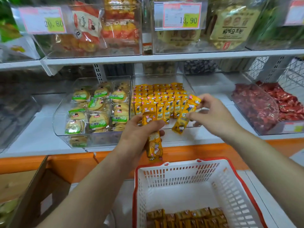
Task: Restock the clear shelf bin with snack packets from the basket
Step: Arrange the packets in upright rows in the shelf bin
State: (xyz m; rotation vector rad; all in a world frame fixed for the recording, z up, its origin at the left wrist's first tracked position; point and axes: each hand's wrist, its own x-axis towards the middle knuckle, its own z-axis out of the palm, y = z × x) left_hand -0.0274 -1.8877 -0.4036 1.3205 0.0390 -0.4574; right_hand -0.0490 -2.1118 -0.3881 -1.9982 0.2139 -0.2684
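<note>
Left hand (139,129): I grip a yellow packet bundle (153,145) (count unclear, blurred).
Right hand (212,112): I pinch one packet (185,117) at the clear bin (161,78) front.
Basket (181,170): loose packets (187,217) lie inside.

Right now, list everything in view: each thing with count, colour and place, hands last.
Clear plastic shelf bin: one, transparent, middle of the lower shelf.
Yellow snack packets: many, yellow, standing in rows inside that bin.
White slotted plastic basket: one, white with a red rim, below the shelf.
Orange-brown packets: many, at the basket's near end.
Round biscuit packs: many, pale yellow with green labels, in the clear bin on the left.
Red wrapped sweets: many, in the bin on the right.
Price tags: several, white and pink, on bin fronts.
Cardboard box: one, brown, lower left.
Left hand: grips a few held yellow packets.
Right hand: pinches a single yellow packet at the bin's front.
</note>
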